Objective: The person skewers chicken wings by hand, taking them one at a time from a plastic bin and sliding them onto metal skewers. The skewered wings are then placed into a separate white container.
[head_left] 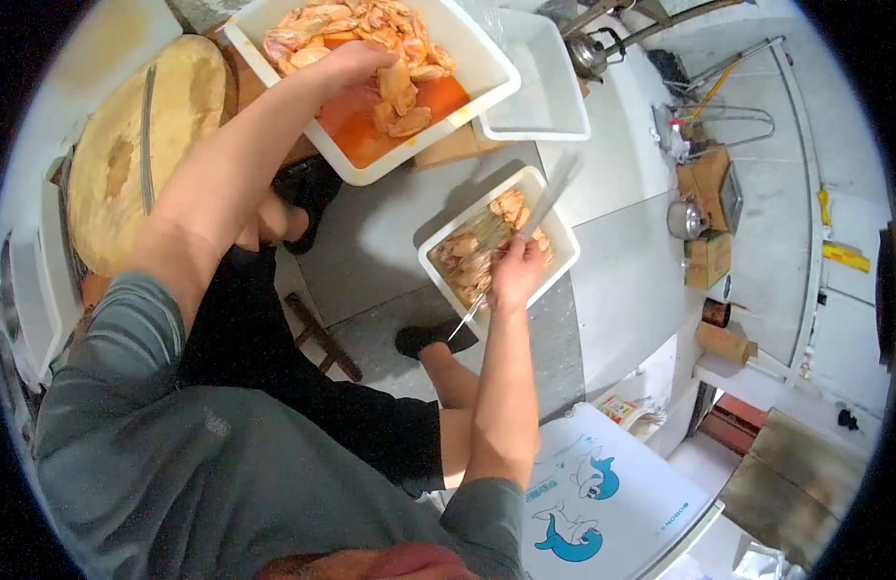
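Observation:
My left hand [356, 66] reaches into a large white tub [487, 92] of raw chicken pieces [395, 29] in orange-red liquid. Its fingers are closed on a chicken piece [398, 89] hanging over the liquid. Below and to the right, my right hand [520, 273] is closed round a thin, pale skewer-like rod [467, 317], tilted over a smaller white tub [431, 261]. One end of the rod points down toward my foot; its upper part is smeared by motion. More chicken pieces [462, 256] lie in the smaller tub, partly blurred.
A translucent white tub [535, 116] stands right of the big one. A round wooden board [110, 164] is at the left. A white box with blue dolphins [612, 493] sits lower right. A kettle [685, 220] and cartons [707, 261] line the right side.

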`<state>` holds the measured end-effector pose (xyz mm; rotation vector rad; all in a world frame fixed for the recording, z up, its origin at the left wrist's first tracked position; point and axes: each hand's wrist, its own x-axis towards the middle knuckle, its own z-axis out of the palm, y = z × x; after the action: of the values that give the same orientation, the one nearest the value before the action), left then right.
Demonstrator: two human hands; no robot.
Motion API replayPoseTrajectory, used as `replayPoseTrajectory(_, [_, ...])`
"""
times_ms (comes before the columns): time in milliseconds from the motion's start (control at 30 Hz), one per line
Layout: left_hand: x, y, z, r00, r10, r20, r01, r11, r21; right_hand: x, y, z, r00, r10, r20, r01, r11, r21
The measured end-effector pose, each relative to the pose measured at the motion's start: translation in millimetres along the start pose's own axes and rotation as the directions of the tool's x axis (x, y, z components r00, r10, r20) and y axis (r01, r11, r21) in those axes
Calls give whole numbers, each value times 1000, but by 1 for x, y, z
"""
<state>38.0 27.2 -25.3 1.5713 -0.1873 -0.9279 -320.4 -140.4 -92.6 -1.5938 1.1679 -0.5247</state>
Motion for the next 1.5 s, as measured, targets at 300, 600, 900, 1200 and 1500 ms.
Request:
replayPoseTrajectory(300, [-24, 21, -16, 987, 159, 17, -159, 963, 216, -117, -128, 49, 899, 45, 435, -204, 923, 327])
replayPoseTrajectory(600, [-28, 18, 0, 986, 167, -29, -169, 969, -179, -101, -112, 80, 860, 95, 501, -299, 890, 344])
replayPoseTrajectory(900, [-7, 33, 12, 919, 394, 32, -336, 736, 587, -67, -126, 81, 861, 74, 504, -246, 927, 284])
replayPoseTrajectory(1200, [-11, 31, 14, 955, 294, 33, -296, 949, 106, -60, -124, 92, 849, 68, 524, -242, 931, 272])
replayPoseTrajectory(1500, [7, 25, 2, 954, 295, -50, -269, 919, 289, -64, -121, 92, 869, 84, 488, -220, 949, 228])
